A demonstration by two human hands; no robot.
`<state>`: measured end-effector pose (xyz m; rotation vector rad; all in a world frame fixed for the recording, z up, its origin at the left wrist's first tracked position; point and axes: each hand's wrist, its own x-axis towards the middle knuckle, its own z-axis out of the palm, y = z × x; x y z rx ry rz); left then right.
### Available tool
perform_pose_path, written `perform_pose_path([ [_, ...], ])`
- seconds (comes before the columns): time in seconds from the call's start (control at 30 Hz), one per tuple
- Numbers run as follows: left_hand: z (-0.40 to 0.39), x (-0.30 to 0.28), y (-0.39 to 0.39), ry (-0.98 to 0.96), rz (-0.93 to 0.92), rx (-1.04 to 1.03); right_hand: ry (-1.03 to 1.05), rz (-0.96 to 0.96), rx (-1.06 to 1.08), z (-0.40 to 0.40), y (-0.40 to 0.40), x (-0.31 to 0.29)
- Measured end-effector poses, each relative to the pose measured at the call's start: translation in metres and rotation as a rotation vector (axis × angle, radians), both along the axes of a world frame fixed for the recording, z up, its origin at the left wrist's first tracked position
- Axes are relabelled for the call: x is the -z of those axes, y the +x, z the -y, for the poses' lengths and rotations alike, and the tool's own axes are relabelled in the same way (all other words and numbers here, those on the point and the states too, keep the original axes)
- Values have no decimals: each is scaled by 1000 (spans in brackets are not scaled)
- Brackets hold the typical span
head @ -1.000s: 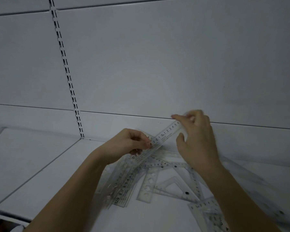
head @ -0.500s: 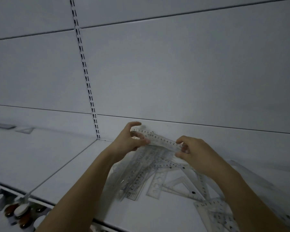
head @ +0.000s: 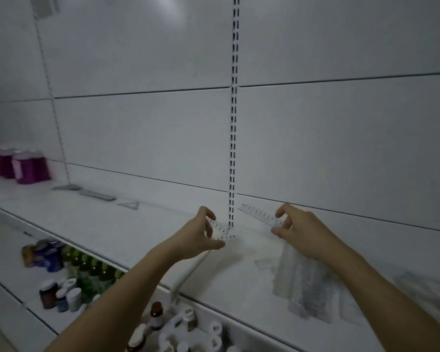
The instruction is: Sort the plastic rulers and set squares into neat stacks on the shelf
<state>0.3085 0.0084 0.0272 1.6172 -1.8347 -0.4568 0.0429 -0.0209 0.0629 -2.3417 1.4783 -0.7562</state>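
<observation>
Low in the middle of the frame, both hands are raised over the white shelf [head: 127, 224]. The left hand [head: 201, 237] pinches clear rulers [head: 220, 231] between thumb and curled fingers; printed numbers show at the fingertips, and how many pieces this grip grasps cannot be told. To its right, the right hand [head: 297, 232] pinches one end of another clear ruler [head: 261, 214], whose free end points to the upper left, toward the slotted upright [head: 233, 123] on the back wall. The two hands are apart, with the upright's foot between them.

Under the right forearm, at lower right, a blurred pile of clear rulers and set squares [head: 308, 285] lies on the shelf. Further left on the shelf lie a set square [head: 129, 205] and two flat grey stacks [head: 97, 194], and at the far left stand purple containers [head: 31, 167]. Bottles and cans [head: 69, 270] fill the lower shelf at lower left.
</observation>
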Motion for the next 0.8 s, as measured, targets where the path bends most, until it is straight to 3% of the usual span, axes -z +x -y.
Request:
perform_pose_path([
  [0.17,-31,-2,111,-121,133,-39,24,-33,-14,-11,122,3],
  [0.43,-66,8,257,-171,45,-140,15,-101,-40,-9,282,-2],
  [0.8,3,35,369,-66,-7,-208,28,-127,24,65,395,34],
])
